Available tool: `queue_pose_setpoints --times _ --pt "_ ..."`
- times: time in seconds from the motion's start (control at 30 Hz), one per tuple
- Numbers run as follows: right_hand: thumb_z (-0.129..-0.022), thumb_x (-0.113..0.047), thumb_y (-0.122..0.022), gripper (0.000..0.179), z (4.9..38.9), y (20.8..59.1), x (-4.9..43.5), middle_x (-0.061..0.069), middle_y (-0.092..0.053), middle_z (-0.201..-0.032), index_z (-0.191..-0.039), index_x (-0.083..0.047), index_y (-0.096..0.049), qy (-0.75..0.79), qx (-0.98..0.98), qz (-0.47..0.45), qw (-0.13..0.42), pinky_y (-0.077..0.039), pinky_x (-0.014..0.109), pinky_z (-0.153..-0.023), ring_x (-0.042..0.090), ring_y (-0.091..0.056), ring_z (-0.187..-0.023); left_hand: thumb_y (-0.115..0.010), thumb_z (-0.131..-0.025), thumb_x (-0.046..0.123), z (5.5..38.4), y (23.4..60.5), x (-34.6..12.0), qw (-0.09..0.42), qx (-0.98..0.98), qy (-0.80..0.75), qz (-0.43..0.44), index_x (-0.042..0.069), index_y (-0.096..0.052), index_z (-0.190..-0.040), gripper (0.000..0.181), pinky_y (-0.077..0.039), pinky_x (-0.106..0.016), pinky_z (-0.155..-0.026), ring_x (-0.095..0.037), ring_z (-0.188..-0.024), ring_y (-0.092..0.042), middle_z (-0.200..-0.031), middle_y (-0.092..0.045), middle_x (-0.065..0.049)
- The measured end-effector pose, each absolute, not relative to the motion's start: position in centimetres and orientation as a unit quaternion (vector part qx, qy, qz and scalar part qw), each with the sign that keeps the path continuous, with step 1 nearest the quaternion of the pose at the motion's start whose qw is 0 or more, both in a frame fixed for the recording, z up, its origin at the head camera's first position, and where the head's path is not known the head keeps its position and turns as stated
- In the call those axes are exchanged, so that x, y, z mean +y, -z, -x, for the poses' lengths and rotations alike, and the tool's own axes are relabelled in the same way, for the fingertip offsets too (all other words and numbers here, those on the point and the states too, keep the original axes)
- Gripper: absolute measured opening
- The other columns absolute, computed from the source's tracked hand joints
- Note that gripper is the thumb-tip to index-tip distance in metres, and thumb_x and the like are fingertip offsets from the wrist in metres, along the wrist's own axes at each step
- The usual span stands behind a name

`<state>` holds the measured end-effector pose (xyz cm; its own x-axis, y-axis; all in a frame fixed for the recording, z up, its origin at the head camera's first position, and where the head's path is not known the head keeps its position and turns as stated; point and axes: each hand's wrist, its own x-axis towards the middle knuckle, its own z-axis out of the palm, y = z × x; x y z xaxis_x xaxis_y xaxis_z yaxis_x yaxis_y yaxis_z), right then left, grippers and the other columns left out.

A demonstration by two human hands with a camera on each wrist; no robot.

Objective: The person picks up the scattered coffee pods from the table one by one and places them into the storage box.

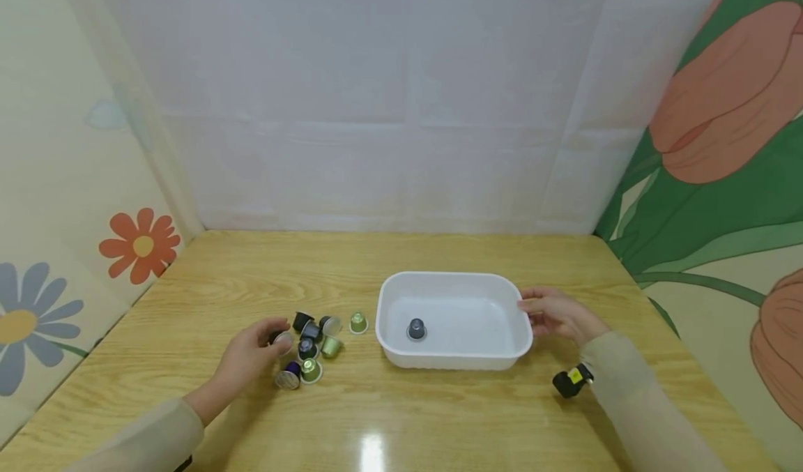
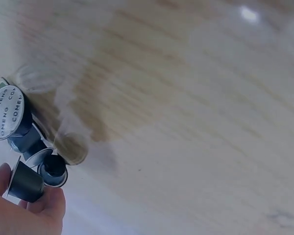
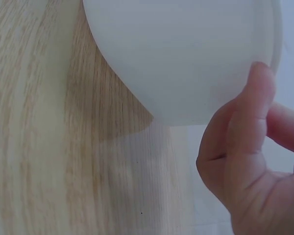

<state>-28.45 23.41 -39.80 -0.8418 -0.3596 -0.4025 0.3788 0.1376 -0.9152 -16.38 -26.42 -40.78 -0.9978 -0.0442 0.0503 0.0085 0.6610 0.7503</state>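
Observation:
A dark coffee capsule [image 2: 25, 182] with a pale lid is pinched between the thumb and fingers of my left hand [image 1: 247, 355], at the left edge of a loose group of capsules. That group holds black, dark blue, purple and green ones, among them a green capsule [image 1: 310, 370] and a purple capsule [image 1: 289, 376]. My right hand [image 1: 555, 314] grips the right end of a white plastic container [image 1: 454, 362] at its rim. Inside the container, toward the left, one dark grey capsule [image 1: 417, 329] stands lid down.
A single green capsule [image 1: 358, 323] stands between the group and the container. Everything rests on a wood-grain table [image 1: 301, 263]. White cloth [image 1: 376, 109] hangs behind it, with flower-print panels at both sides. A black device [image 1: 569, 383] is at my right wrist.

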Motion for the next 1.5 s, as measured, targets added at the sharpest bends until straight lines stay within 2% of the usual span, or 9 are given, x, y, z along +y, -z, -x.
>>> queue_pose_setpoints --times 0.2,0.4,0.73,1.0,1.27,1.5 --pt "-0.102 -0.005 -0.051 0.032 28.3 39.7 23.2 0.002 -0.061 -0.089 -0.131 0.008 -0.044 0.662 0.694 -0.012 0.283 -0.060 0.027 -0.067 0.012 -0.060 -0.077 -0.067 -0.097 0.012 16.4 40.2 -26.0 0.042 -0.908 0.417 -0.005 -0.013 -0.055 -0.132 0.044 -0.046 -0.053 -0.105 -0.044 -0.126 -0.056 -0.133 -0.060 -0.029" --pt "-0.102 -0.006 -0.051 0.034 28.4 39.7 23.3 0.002 -0.061 -0.088 -0.132 0.008 -0.043 0.662 0.694 -0.015 0.282 -0.060 0.026 -0.067 0.012 -0.060 -0.077 -0.067 -0.097 0.013 16.6 39.6 -25.2 0.044 -0.905 0.422 0.002 -0.010 -0.057 -0.132 0.043 -0.050 -0.048 -0.102 -0.041 -0.124 -0.058 -0.131 -0.062 -0.027" --pt "-0.102 -0.006 -0.052 0.023 28.5 39.7 23.4 0.001 -0.062 -0.088 -0.123 0.004 -0.051 0.660 0.695 0.001 0.284 -0.059 0.025 -0.066 0.011 -0.060 -0.076 -0.067 -0.097 0.017 17.5 38.6 -23.7 0.031 -0.904 0.427 0.016 -0.008 -0.059 -0.131 0.043 -0.053 -0.048 -0.098 -0.041 -0.121 -0.059 -0.131 -0.062 -0.026" --pt "-0.103 -0.006 -0.051 0.032 28.2 39.5 23.3 0.001 -0.061 -0.088 -0.131 0.008 -0.045 0.659 0.697 -0.008 0.283 -0.059 0.025 -0.066 0.011 -0.060 -0.076 -0.067 -0.097 0.012 17.9 38.3 -22.2 0.011 -0.894 0.449 0.013 -0.007 -0.061 -0.129 0.038 -0.057 -0.029 -0.084 -0.035 -0.113 -0.063 -0.128 -0.064 -0.025" --pt "-0.103 -0.007 -0.051 0.034 28.2 39.5 23.4 0.001 -0.061 -0.087 -0.133 0.008 -0.044 0.660 0.697 -0.017 0.279 -0.060 0.026 -0.066 0.011 -0.060 -0.076 -0.066 -0.098 0.013 18.4 37.7 -20.9 0.015 -0.897 0.441 0.028 -0.007 -0.062 -0.130 0.038 -0.058 -0.041 -0.090 -0.038 -0.115 -0.062 -0.129 -0.063 -0.026" --pt "-0.103 -0.006 -0.052 0.037 28.3 39.7 23.3 0.001 -0.062 -0.087 -0.135 0.010 -0.041 0.659 0.698 -0.018 0.279 -0.060 0.025 -0.066 0.011 -0.061 -0.075 -0.067 -0.097 0.012 18.9 37.5 -20.1 0.026 -0.901 0.431 0.035 -0.005 -0.064 -0.126 0.034 -0.057 -0.037 -0.086 -0.033 -0.108 -0.064 -0.124 -0.066 -0.023"
